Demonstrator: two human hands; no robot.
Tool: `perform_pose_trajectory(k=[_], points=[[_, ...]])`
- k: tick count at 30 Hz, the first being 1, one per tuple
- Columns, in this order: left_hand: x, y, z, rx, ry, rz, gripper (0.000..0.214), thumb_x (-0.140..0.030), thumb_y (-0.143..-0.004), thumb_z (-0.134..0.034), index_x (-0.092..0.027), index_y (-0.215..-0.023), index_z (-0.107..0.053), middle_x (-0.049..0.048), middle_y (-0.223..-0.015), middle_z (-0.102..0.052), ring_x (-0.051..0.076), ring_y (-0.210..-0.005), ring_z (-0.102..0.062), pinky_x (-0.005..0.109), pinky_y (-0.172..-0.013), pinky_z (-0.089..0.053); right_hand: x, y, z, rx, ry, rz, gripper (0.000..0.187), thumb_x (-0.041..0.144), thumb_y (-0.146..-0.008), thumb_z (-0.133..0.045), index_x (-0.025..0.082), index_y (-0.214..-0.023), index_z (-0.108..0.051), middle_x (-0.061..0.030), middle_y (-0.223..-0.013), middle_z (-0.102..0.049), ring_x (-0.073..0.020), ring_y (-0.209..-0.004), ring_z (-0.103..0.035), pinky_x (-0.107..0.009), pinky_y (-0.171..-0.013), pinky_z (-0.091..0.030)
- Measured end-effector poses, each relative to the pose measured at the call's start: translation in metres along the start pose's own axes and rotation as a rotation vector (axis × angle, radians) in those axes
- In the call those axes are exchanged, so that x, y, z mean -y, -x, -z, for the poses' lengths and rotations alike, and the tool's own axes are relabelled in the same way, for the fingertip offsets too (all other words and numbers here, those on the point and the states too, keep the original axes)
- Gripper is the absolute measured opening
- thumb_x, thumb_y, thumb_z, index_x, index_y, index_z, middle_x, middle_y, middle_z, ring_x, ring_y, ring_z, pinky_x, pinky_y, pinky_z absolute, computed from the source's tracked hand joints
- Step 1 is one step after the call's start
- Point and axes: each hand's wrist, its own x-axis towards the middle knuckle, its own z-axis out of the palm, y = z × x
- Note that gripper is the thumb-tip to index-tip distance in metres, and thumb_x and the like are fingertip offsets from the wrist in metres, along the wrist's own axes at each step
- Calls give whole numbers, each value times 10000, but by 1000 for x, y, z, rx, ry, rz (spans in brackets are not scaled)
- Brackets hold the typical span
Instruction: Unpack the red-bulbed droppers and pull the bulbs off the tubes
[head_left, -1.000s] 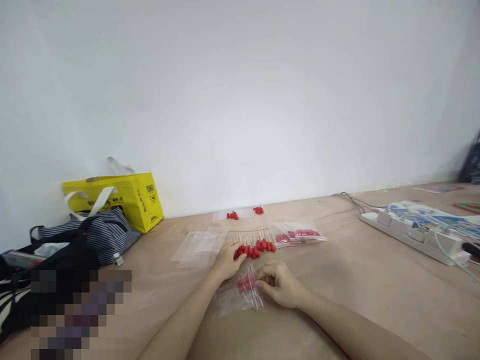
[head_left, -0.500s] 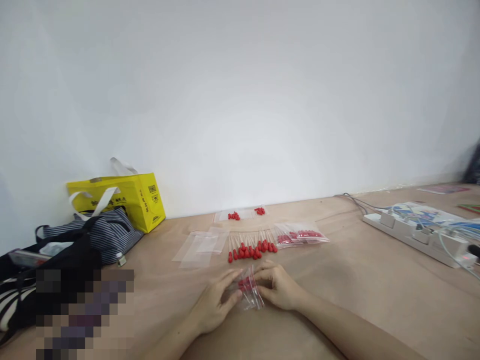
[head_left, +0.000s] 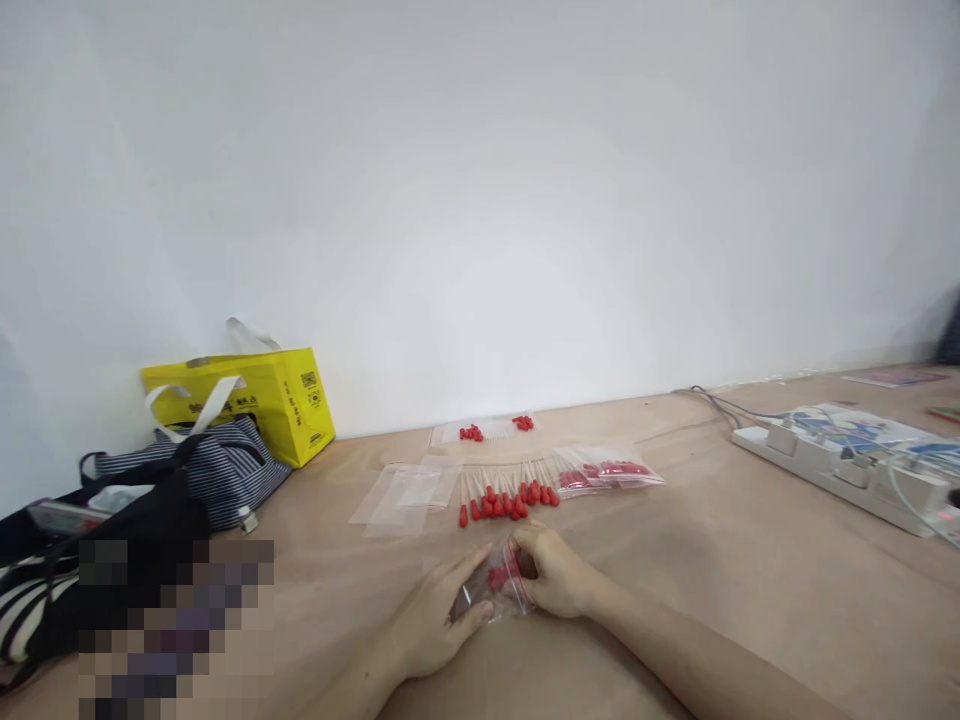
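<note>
Between my hands, low over the table, is a clear zip bag (head_left: 516,592) with red pieces inside. My left hand (head_left: 439,612) grips the bag's left side between thumb and fingers. At its right side, my right hand (head_left: 553,572) has its fingers curled on the bag near the red pieces; the fingertips are partly hidden. Just beyond my hands lies a row of red-tipped thin sticks (head_left: 499,503), tips toward me. To their left are flat clear zip bags (head_left: 397,500) overlapping one another. On the right, filled zip bags (head_left: 611,470) hold more red pieces.
Farther back, another clear bag (head_left: 495,428) with red-tipped pieces lies near the wall. At left stand a yellow bag (head_left: 304,410), a striped bag (head_left: 232,470) and a black bag (head_left: 165,540). A white power strip (head_left: 825,465) with cables lies at right.
My left hand has moved slightly left and down, and the bag looks spread wider. My right hand's fingers have curled more closely onto the bag. The view has shifted slightly.
</note>
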Motion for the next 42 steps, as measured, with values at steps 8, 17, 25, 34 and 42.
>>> perform_pose_trajectory(k=[8, 17, 25, 34, 42], points=[[1, 0, 2, -16, 37, -16, 509, -369, -735, -557, -314, -1227, -435, 18, -1266, -479, 232, -1145, -442, 389, -981, -330, -17, 4, 17, 86, -545, -71, 127, 162, -638, -582, 156, -763, -599, 26, -646, -599, -73, -524, -503, -181, -507, -380], [1, 1, 7, 34, 42, -15, 464, -395, -732, -570, -327, -1183, -485, 21, -1288, -453, 239, -1185, -398, 407, -1002, -292, -51, 9, 88, -396, -744, -212, 172, 268, -608, -652, 169, -726, -574, 31, -584, -578, -90, -527, -523, -222, -538, -426], [-17, -26, 0, -204, 432, 190, 425, -530, -770, -437, -188, -868, -670, 65, -933, -652, 195, -840, -595, 323, -768, -462, -9, 5, 24, -530, -150, 206, 171, 151, -742, -495, 198, -866, -603, -53, -785, -601, -140, -718, -565, -264, -655, -465], [-34, -42, -1, -153, 952, 504, 238, -368, -629, -639, -133, -643, -605, 17, -631, -644, 108, -578, -581, 205, -565, -440, 14, 10, 0, -304, 190, 552, 343, 59, -729, -432, 180, -1027, -551, -93, -947, -574, -158, -814, -551, -261, -668, -473], [14, -101, 42, -85, 641, 662, 195, -276, -826, -507, -111, -910, -570, 39, -878, -612, 138, -755, -590, 316, -700, -482, -9, 13, 22, -297, -69, 131, 216, 137, -728, -507, 191, -911, -608, -54, -857, -549, -148, -779, -539, -278, -695, -449]])
